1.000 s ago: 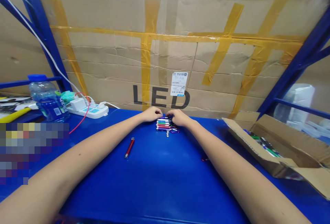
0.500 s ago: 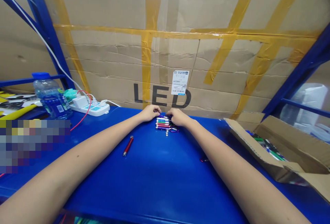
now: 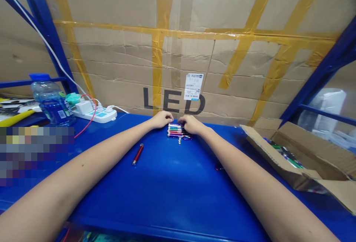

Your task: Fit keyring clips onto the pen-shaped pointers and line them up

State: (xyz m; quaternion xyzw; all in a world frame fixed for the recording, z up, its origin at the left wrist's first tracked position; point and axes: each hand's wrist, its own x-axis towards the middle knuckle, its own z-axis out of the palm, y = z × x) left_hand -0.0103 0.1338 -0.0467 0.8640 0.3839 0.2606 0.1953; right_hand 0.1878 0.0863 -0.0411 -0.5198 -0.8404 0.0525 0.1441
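A small row of coloured keychain flashlights point(image 3: 175, 131) lies side by side on the blue table point(image 3: 167, 190), close to the cardboard wall. My left hand point(image 3: 162, 119) rests at the row's far left end, fingers curled on it. My right hand point(image 3: 190, 123) presses against the row's right end, fingers bent over the lights. One red flashlight point(image 3: 138, 154) lies alone nearer me, left of the row. A small red clip point(image 3: 218, 167) peeks out beside my right forearm.
An open cardboard box point(image 3: 300, 160) with more flashlights sits at the right. A water bottle point(image 3: 51, 102) and a white power strip point(image 3: 93, 114) with a red cable stand at the back left. A taped cardboard sheet marked LED point(image 3: 178, 49) closes the back.
Both hands stay at the ends of the flashlight row. The view has shifted slightly; nothing on the table has visibly moved.
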